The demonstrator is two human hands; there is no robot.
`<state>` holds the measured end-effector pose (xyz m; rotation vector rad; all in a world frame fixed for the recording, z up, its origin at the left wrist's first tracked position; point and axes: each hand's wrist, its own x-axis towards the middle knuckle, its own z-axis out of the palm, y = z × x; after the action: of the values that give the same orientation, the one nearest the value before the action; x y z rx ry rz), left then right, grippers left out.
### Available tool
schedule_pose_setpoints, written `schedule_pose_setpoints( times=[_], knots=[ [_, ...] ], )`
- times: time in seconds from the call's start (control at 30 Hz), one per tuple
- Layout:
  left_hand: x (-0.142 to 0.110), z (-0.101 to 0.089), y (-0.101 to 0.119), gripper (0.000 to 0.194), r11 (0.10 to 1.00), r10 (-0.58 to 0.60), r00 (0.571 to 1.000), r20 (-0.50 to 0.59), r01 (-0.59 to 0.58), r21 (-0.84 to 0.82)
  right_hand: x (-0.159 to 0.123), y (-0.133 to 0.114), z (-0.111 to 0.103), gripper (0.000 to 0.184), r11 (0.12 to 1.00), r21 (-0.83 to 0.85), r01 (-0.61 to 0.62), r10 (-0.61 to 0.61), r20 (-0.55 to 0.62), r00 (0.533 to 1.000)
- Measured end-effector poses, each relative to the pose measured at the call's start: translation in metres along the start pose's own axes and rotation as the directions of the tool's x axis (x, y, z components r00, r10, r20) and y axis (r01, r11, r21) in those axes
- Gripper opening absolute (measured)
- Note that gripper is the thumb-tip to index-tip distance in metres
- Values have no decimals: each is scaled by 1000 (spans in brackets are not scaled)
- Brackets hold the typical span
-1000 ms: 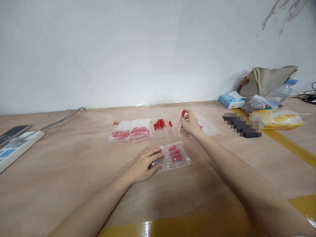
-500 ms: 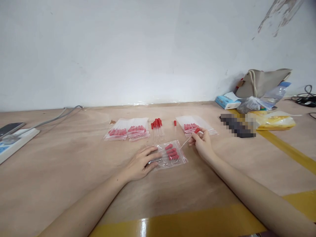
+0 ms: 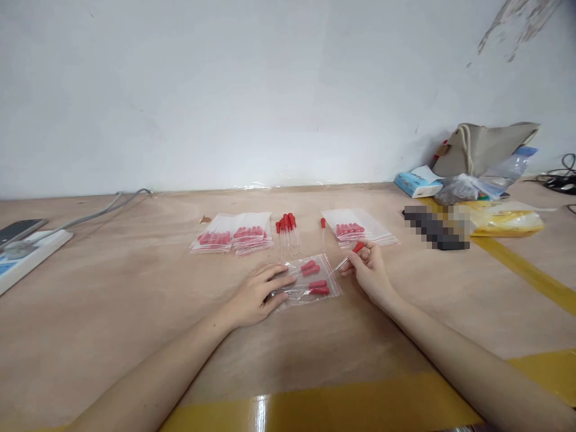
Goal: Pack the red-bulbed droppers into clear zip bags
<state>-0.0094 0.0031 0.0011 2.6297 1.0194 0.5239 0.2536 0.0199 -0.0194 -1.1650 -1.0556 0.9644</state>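
My left hand (image 3: 260, 295) lies with fingers spread on the left end of a clear zip bag (image 3: 297, 298), holding it flat on the table. Inside the bag are several glass droppers with red rubber bulbs (image 3: 318, 284), in two groups with a gap between; my fingers cover their thin ends. My right hand (image 3: 369, 267) pinches another dropper (image 3: 357, 247) by its red bulb. That dropper slants down to the left, its glass tip close to the bag's right edge, where the red zip line runs. Whether the tip touches the bag I cannot tell.
Behind the bag lie loose droppers (image 3: 286, 225) and a single dropper (image 3: 323, 224). Filled bags (image 3: 215, 235) are stacked left, more bags (image 3: 360, 227) right. A power strip (image 3: 42, 255) and phone (image 3: 20, 231) sit far left; a tissue pack (image 3: 418, 182) stands back right.
The bulbs inside the bag have shifted from one cluster into two separated groups. The dropper in my right hand has tilted a little, its tip still beside the bag. My left hand has stayed put.
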Motion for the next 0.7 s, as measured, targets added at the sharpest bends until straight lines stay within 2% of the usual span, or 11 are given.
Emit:
schedule_pose_setpoints(
  times=[0.07,0.13,0.2,0.3,0.4,0.5,0.6,0.7],
  knots=[
    [0,0,0,34,1000,3,1000,-5,-3,1,0,0,0,42,998,52,-37,39,-27,999],
    [0,0,0,34,1000,-1,1000,-5,1,6,-1,-1,1,42,989,110,-97,98,-4,995],
    [0,0,0,34,1000,-5,1000,-7,5,9,-2,-2,1,40,979,108,-172,163,81,983],
    [0,1,0,34,1000,-5,1000,-10,5,2,-3,-3,-2,36,974,-46,-223,227,227,947],
    [0,1,0,34,1000,-8,1000,-1,8,5,-2,-2,-4,31,955,-255,-153,229,300,926],
    [0,1,-1,35,1000,-2,1000,-1,2,15,-1,-2,-1,26,933,-358,-42,174,347,922],
    [0,1,-1,36,1000,4,1000,-5,-4,13,-3,-5,5,22,930,-367,8,154,410,899],
    [0,1,-1,35,1000,5,1000,-5,-5,9,-6,-9,7,23,950,-309,-39,181,447,876]
  ],
)
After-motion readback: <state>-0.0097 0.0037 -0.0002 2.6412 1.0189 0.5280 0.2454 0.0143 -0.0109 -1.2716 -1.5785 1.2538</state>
